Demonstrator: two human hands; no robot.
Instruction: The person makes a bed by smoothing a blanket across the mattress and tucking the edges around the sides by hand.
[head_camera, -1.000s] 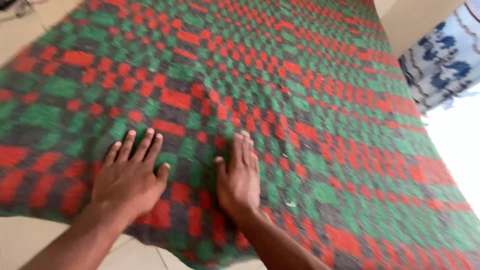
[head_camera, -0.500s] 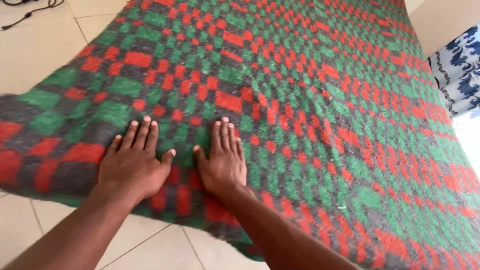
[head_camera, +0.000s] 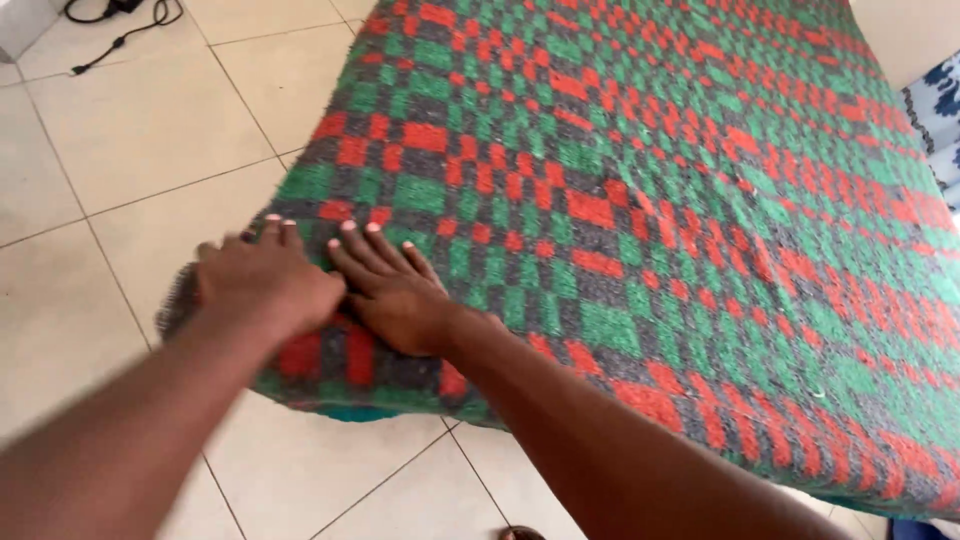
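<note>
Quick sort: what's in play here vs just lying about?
In play:
- blanket, red, green and grey check, spread out
- left hand, flat on its near corner
- right hand, flat on the blanket beside the left hand

Lying about:
- black cable on the tiled floor, far left
- blue patterned cloth at the right edge

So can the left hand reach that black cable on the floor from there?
Probably not as things stand. The left hand rests flat on the near corner of the checked blanket, while the black cable lies far off at the top edge of the tiled floor. Nothing blocks the way; it just looks too far.
</note>
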